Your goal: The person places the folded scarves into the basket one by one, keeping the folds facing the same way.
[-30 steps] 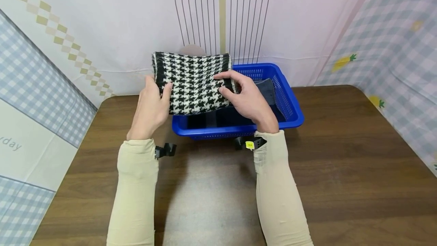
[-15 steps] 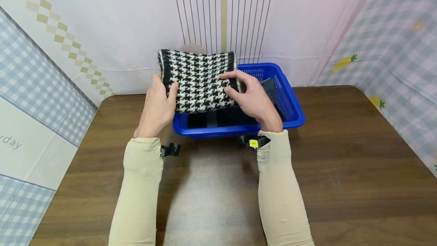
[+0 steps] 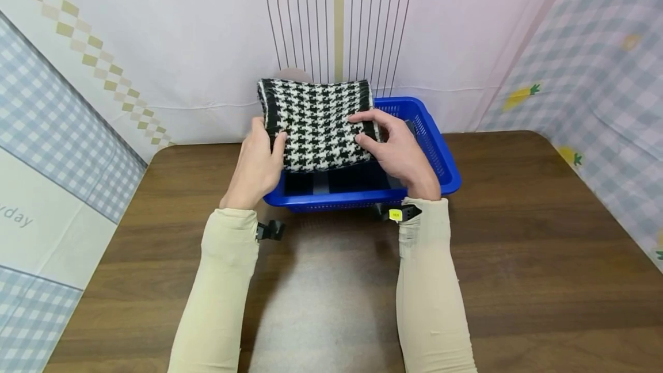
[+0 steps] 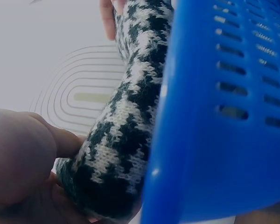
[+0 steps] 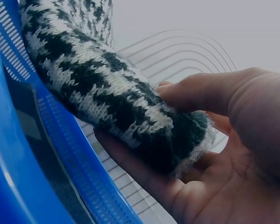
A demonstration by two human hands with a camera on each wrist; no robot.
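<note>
A folded black-and-white houndstooth knit scarf [image 3: 321, 125] is held up over a blue plastic basket [image 3: 357, 195]. My left hand [image 3: 256, 160] grips its left edge, thumb on top and fingers underneath. At the right edge my right hand [image 3: 401, 148] pinches the folded layers. The left wrist view shows the scarf [image 4: 123, 112] beside the basket's rim [image 4: 165, 116]. In the right wrist view the scarf's end [image 5: 177, 140] sits between thumb and fingers. Dark cloth [image 3: 357, 182] lies inside the basket, partly hidden below the scarf.
The basket stands on a brown wooden table [image 3: 321, 281], near its back edge. A white printed cloth backdrop [image 3: 207, 45] rises right behind it. Checked cloth [image 3: 611, 91] hangs along the right side.
Both hands have moved to the right with the scarf, so it now covers more of the basket. The hold on it looks the same, and the basket has stayed put.
</note>
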